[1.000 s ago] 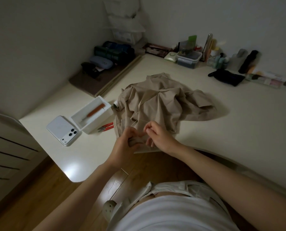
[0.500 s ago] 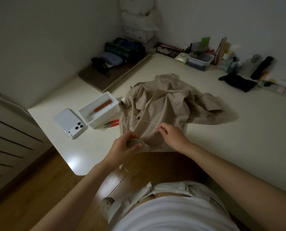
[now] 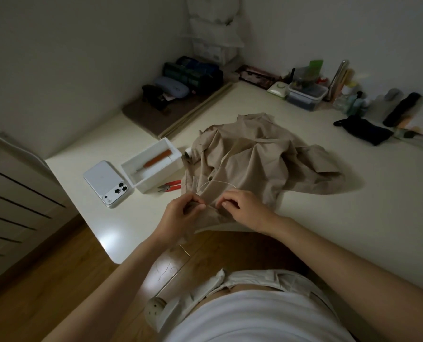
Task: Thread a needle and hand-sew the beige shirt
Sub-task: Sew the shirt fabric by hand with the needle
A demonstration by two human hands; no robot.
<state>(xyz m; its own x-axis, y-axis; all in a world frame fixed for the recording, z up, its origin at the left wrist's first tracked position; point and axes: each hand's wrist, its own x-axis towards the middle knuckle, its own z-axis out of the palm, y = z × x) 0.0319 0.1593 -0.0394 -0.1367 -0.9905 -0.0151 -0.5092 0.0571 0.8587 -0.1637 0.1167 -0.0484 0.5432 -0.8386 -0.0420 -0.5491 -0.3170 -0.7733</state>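
- Could prick the left hand (image 3: 185, 213), lower centre of the frame, with fingertips lying just beside the right hand's (image 3: 242, 208) pinch; grips a fold of hem between curled fingers and thumb.
- Closes right thumb and forefinger at the same hem, probably on the thin needle, too small to make out; cannot tell for sure.
- May snag or knot the pale slack thread (image 3: 215, 183) arcing just above both hands, if yanked through quickly.
- Could drag the crumpled beige cotton shirt (image 3: 254, 164) off the cream table (image 3: 353, 218) with a hard tug; lies mid-frame, near hem already past the table's front edge.
- Leaves red-handled snips (image 3: 174, 183) and open white plastic box (image 3: 159, 177) left of centre, touched by neither hand.
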